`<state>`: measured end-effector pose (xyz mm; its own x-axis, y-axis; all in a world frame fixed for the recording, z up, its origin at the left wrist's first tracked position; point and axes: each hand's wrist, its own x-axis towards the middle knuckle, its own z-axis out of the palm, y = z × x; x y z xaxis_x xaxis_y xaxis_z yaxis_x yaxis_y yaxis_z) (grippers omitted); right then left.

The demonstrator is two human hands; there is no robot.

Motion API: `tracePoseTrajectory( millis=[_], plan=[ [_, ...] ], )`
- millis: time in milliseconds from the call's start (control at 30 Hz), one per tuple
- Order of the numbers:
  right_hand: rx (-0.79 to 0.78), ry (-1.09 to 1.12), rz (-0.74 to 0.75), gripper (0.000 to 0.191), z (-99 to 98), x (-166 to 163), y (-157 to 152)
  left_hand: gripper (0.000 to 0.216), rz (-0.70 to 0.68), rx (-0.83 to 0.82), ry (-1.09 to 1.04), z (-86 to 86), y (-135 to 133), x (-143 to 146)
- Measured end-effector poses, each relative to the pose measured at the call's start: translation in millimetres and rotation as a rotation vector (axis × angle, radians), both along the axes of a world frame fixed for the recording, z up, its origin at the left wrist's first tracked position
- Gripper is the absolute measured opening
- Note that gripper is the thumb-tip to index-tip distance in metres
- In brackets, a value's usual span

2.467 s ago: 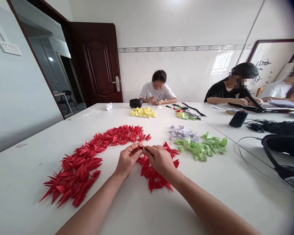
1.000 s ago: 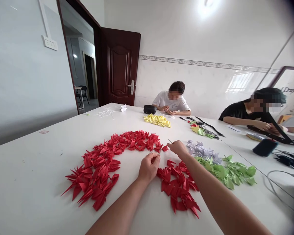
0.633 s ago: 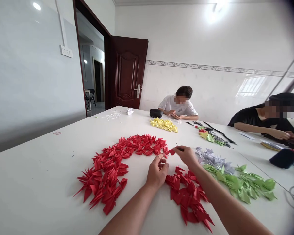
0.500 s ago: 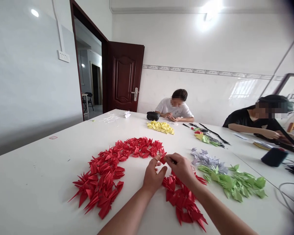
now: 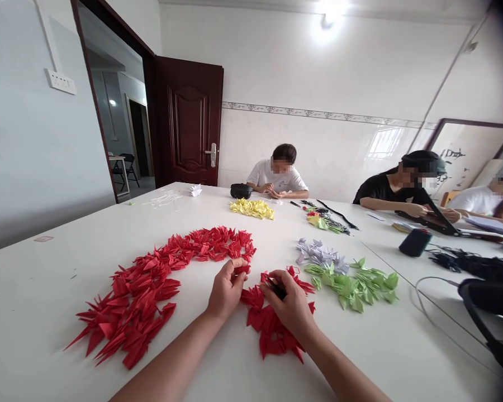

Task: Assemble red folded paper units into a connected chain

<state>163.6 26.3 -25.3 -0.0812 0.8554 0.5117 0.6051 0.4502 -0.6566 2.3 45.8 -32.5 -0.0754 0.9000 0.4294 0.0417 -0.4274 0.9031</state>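
Note:
My left hand (image 5: 226,289) is closed with a small red folded paper piece (image 5: 242,269) between thumb and fingers. To its right, my right hand (image 5: 291,304) curls around a small black tool (image 5: 278,288), whose kind is mostly hidden by the fingers. Below and beside the right hand lies a heap of red origami cranes (image 5: 262,329), partly covered by that hand. A larger pile of red paper cranes (image 5: 145,285) curves from the left front toward the middle of the white table (image 5: 46,290).
Beyond my right hand lie lilac folded papers (image 5: 322,255) and green ones (image 5: 356,287). Farther back are a yellow pile (image 5: 252,209), a black case (image 5: 241,191) and a black thread spool (image 5: 414,242). Co-workers sit across the table. A cable (image 5: 423,312) runs at right.
My hands have moved apart; the right hand with the black tool has drawn away from the red paper in my left hand. The camera view has turned to the right.

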Motion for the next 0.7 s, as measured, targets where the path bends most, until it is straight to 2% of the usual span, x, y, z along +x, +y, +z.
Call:
tracePoseTrajectory(
  millis=[133,300,700],
  plan=[
    [0.074,-0.004,0.070,0.020,-3.9,-3,1,0.006,0.050,0.026,0.094,0.9,0,-3],
    [0.080,-0.078,0.181,0.031,-6.8,-4,2,0.011,0.032,0.037,0.118,5.4,-4,-4],
    [0.074,-0.180,0.091,0.034,-0.7,-10,-6,0.012,-0.006,-0.011,0.171,4.8,-9,2]
  ],
)
